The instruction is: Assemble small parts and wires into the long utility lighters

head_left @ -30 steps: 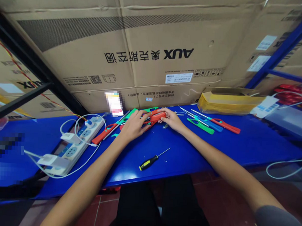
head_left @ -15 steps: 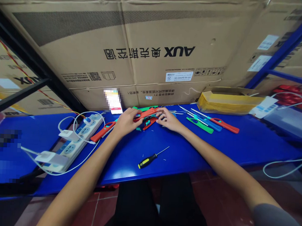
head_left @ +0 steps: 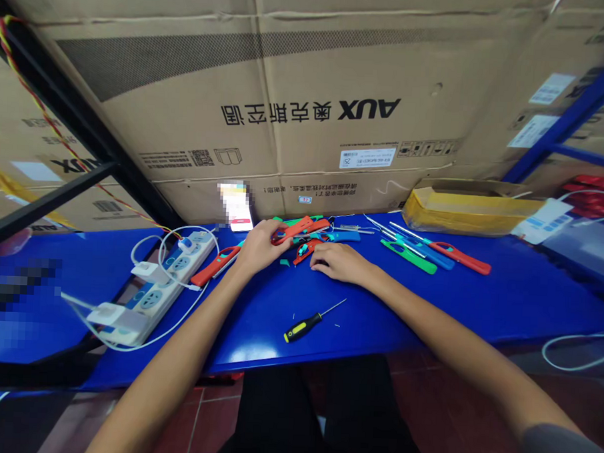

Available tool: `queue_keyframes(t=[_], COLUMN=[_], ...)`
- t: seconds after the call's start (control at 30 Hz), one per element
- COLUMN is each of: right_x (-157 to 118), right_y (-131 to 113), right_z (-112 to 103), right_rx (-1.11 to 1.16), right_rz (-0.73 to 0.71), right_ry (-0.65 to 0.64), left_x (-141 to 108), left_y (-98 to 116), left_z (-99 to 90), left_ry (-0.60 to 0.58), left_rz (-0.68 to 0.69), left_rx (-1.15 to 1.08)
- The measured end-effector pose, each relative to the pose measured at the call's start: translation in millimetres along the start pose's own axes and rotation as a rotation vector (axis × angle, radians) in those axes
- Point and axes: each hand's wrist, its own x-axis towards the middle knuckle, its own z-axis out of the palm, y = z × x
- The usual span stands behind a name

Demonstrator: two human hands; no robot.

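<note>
My left hand (head_left: 262,246) is closed on the near end of a red lighter casing (head_left: 298,230), at the back of the blue table among other lighter parts. My right hand (head_left: 341,261) rests low over the table with its fingers curled together; whatever they hold, if anything, is hidden. Just left of its fingertips lies an opened red lighter half (head_left: 305,252) with small teal parts in it. A blue casing (head_left: 344,236) lies behind the right hand, and a green casing (head_left: 295,221) behind the left. Nearer me lies a black and yellow screwdriver (head_left: 302,327).
Long-nosed lighters lie to the right, one green (head_left: 409,256) and one red (head_left: 463,257). Another red lighter (head_left: 214,266) is beside a white power strip (head_left: 161,294) with cables. A lit phone (head_left: 237,207) leans on the large carton (head_left: 309,66). A yellow-taped box (head_left: 463,210) stands back right.
My right hand has come away from the red casing and moved down toward the table, its fingers curling. My left hand stays on the casing. The view has shifted slightly.
</note>
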Motion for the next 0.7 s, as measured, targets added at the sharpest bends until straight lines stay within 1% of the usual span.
queue_keyframes(t=[0.1, 0.2, 0.27, 0.37, 0.43, 0.53, 0.63, 0.7], right_x=[-1, -1, -1, -1, -1, -3, -6, -8], right_y=[0, -2, -3, -2, 1, 6, 14, 20], right_z=[-1, -3, -3, -6, -11, -23, -33, -35], right_rx=[-0.024, -0.045, -0.022, 0.002, -0.005, -0.008, -0.024, -0.055], right_rz=[-0.025, -0.028, -0.016, 0.011, 0.027, 0.047, 0.072, 0.077], right_ry=[-0.005, -0.015, -0.011, 0.013, 0.059, 0.168, 0.260, 0.270], left_x=[0, 0, -1, -4, -7, -11, -13, -14], left_y=[0, 3, 9, 24, 36, 51, 57, 58], left_z=[2.1, 2.5, 2.7, 5.4, 8.9, 13.8, 16.2, 17.0], left_ry=[-0.049, -0.052, -0.057, -0.076, -0.069, -0.140, -0.221, -0.276], left_rz=[0.026, 0.012, 0.001, 0.007, -0.002, 0.011, 0.013, -0.011], left_rx=[-0.041, -0.037, -0.036, -0.029, -0.025, 0.000, 0.041, 0.042])
